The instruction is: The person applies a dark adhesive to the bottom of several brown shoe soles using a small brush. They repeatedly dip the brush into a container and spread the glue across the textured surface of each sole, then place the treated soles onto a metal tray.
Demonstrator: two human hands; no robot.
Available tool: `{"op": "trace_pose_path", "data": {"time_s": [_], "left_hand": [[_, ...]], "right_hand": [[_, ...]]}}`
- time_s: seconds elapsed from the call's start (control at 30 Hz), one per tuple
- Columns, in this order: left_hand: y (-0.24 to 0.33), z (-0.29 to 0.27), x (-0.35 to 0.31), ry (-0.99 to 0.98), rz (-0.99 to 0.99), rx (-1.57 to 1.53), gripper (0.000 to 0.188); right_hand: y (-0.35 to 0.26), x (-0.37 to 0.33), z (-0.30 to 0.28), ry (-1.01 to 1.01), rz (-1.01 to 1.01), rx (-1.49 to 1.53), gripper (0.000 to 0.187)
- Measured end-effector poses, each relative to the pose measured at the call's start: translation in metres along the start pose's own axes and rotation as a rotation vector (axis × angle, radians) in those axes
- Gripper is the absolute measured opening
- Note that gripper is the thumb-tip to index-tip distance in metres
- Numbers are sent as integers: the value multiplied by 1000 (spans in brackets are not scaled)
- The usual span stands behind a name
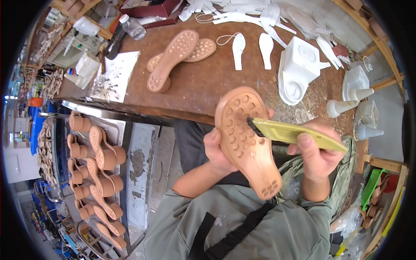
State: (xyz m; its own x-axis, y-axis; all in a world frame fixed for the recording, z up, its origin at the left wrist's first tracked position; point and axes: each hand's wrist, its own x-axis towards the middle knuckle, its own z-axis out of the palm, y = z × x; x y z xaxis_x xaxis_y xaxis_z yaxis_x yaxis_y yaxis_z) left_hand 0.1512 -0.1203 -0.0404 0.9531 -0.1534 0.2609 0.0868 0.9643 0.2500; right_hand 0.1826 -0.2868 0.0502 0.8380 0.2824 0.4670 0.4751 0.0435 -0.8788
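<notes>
My left hand (pixel 215 151) grips a tan shoe sole (pixel 256 161) by its left edge, in front of my body. The sole is tilted, with its dimpled wide end away from me and its narrower end toward me. In my right hand (pixel 319 152) is a yellow-green brush (pixel 288 133). Its dark bristles touch or nearly touch the dimpled face; the exact contact is hard to make out. On the brown workbench (pixel 195 93) ahead lie two crossed soles, the upper sole (pixel 173 58) resting over the lower sole (pixel 204 48).
A rack of several heeled soles (pixel 102 149) stands at my left. White insole-shaped pieces (pixel 238 48), a white container (pixel 303 58) and nozzle-topped bottles (pixel 342 107) are on the bench. A clear bottle (pixel 132 27) and a stained white sheet (pixel 115 76) sit at the far left.
</notes>
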Motion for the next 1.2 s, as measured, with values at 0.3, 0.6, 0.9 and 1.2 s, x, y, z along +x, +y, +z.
{"op": "trace_pose_path", "data": {"time_s": [0.3,0.6,0.9,1.2], "left_hand": [[-1,25,-2,82,-67,3,87],[1,29,3,41,-85,-26,88],[3,32,2,124,-69,-32,102],[12,37,-1,74,-88,40,87]], "right_hand": [[7,20,10,-167,-280,-249,18],[12,8,12,-206,-312,-242,13],[9,0,8,-335,-393,-219,29],[9,-11,8,-354,-448,-134,27]]}}
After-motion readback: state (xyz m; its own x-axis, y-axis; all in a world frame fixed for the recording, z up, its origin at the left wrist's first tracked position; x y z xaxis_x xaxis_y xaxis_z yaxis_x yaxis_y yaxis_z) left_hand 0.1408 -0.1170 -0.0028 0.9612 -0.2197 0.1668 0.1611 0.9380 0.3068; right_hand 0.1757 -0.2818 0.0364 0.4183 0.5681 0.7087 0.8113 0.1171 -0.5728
